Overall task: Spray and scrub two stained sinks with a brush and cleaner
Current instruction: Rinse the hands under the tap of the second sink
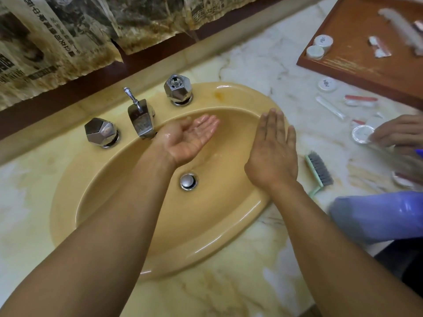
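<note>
The sink [128, 229] was a mustard-yellow oval bowl set into a pale marbled counter [247, 291], its chrome drain plug [188, 181] sitting at the bottom and an orange-brown stain [218, 94] showing on the rim behind the basin. Over the bowl hung both bare hands, holding nothing. The left hand [186, 140] lay palm up, cupped loosely just beside the chrome spout [142, 121], wet and glistening, fingers together. The right hand [273, 152] was flat with its back upward, fingers straight and close together, over the right side of the basin — well apart from the left.

The brush [319, 171], green-handled with grey bristles, lay untouched on the counter just right of the sink's rim. Two faceted chrome tap knobs [100, 132] flanked the spout.

Farther right, small round white containers [327, 84] and wrapped toiletries lay scattered on the marble, beside a wooden tray [357, 65]. Another person's hand [400, 131] rested at the right edge — blurred — above a purple sleeve [377, 216]. Stained newspaper [59, 42] hung along the wall behind.
</note>
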### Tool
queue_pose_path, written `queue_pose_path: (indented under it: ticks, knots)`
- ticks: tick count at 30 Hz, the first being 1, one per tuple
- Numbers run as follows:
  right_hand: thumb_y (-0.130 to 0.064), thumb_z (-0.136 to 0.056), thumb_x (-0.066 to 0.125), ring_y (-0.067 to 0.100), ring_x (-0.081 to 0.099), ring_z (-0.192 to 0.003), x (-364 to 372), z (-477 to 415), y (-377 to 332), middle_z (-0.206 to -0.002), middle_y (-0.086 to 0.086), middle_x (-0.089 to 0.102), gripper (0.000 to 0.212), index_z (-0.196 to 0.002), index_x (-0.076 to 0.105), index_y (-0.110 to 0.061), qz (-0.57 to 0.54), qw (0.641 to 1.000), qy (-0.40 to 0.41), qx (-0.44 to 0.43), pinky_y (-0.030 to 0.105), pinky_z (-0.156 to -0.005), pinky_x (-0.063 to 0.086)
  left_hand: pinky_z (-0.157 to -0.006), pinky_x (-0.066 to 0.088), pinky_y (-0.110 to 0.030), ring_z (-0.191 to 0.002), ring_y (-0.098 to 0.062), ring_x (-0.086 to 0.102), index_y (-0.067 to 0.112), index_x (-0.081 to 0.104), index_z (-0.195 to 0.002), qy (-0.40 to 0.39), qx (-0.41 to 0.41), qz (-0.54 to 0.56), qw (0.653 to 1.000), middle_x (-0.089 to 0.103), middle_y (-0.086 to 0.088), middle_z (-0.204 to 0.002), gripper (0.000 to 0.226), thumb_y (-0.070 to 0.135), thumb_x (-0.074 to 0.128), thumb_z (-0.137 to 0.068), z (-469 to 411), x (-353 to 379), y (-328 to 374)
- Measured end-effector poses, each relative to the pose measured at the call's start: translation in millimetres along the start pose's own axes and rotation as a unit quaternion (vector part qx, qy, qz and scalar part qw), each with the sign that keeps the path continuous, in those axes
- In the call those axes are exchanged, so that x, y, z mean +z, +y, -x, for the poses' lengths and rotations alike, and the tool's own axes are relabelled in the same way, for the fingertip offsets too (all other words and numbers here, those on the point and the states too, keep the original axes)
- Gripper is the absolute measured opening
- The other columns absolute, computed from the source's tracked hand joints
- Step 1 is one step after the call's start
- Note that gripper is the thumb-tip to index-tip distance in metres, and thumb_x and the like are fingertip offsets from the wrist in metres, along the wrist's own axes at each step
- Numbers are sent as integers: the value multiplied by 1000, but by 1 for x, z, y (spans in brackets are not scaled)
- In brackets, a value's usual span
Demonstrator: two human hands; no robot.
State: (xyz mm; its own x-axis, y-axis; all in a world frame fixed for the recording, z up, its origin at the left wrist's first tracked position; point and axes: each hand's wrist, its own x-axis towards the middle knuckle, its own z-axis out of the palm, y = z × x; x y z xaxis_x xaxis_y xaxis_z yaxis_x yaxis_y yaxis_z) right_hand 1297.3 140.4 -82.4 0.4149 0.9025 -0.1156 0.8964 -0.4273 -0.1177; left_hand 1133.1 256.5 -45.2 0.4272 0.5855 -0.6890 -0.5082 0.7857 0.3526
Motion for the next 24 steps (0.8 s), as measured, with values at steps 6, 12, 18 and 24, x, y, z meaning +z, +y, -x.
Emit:
queue_pose_path:
  ticks: [6,12,18,24]
  knots:
    - [-35,-99,43,20,-15,-157,-5,-76,-27,-172,5,-11,81,-164,-1,-14,25,990,-3,-141,48,-127,-7,-115,42,-49,-139,-38,51,-12,51,-136,-88,63,-83,991,56,-29,-143,47,21,28,-113,14,56,-6]
    - [-46,-103,31,22,-16,-157,-8,-110,-68,-170,1,-19,79,-163,-10,-17,77,965,-14,-252,51,-127,-3,-114,45,-43,-133,-31,59,-3,58,-129,-1,118,-25,993,62,-21,-139,39,20,31,-113,16,11,-24]
    - [-28,-106,36,15,-10,-158,-9,-86,-19,-172,-2,-11,70,-164,-1,-19,-7,976,-8,-219,38,-128,-3,-103,51,-40,-112,-30,68,-1,65,-115,109,119,61,985,69,-16,-122,35,18,36,-111,19,-53,-18]
    - [-7,-96,44,17,1,-159,0,-48,17,-172,2,2,77,-164,10,-15,-47,986,29,-155,33,-128,3,-97,55,-41,-103,-33,70,-5,69,-107,122,113,75,983,73,-21,-108,37,15,38,-110,18,-51,8]
